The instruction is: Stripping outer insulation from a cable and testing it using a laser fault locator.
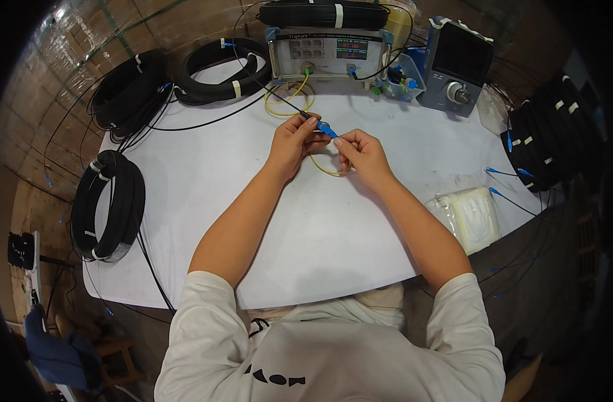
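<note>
Taking the white worktop [286, 221] as landmark: at its left edge hangs one glossy black cable coil [109, 204], banded with white ties; two more coils [179, 80] sit at its far-left corner. Above the worktop's middle, the left hand [292, 142] pinches a thin black cable end [305, 115], grip narrow. Touching it, the right hand [361, 153] closes its grip on one small blue connector [325, 129] trailing a thin yellow fibre [290, 104] (looped). Behind stands one boxy grey test unit [330, 53]; right of it one blue-grey meter [456, 63], then one crinkly bag of white wipes [468, 216].
</note>
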Action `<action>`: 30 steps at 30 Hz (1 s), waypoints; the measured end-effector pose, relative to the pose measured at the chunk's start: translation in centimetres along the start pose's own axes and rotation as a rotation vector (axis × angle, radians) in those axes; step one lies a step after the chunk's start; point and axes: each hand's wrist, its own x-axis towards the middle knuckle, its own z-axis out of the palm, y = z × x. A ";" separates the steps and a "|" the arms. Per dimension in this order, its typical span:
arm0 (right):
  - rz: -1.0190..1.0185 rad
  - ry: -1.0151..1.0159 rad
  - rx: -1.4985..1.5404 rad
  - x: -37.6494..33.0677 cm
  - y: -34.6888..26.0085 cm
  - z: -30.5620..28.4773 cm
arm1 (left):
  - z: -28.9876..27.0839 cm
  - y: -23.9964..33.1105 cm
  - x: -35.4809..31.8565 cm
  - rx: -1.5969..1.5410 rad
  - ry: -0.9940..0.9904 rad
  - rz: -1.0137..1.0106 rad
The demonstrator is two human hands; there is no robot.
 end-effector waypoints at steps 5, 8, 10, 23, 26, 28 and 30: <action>0.037 -0.007 0.006 -0.1 0.0 -0.1 | 0.3 0.1 0.0 0.060 -0.054 -0.018; 0.020 -0.014 0.039 0.0 0.4 -0.1 | 0.5 0.0 0.0 0.125 -0.076 -0.002; -0.001 -0.019 0.059 0.0 0.6 0.0 | 0.5 -0.1 0.0 0.161 -0.082 0.015; 0.025 -0.052 0.111 0.1 0.4 -0.1 | 1.2 -0.6 -0.6 0.170 -0.032 0.013; 0.023 -0.047 0.099 0.1 0.3 0.0 | 1.3 0.0 -0.7 0.081 -0.017 0.008; 0.007 -0.053 0.023 -0.1 0.3 -0.1 | 1.4 0.1 -0.8 0.044 0.000 0.008; 0.008 -0.041 0.013 0.0 0.4 -0.2 | 1.2 0.1 -0.7 0.002 -0.001 -0.017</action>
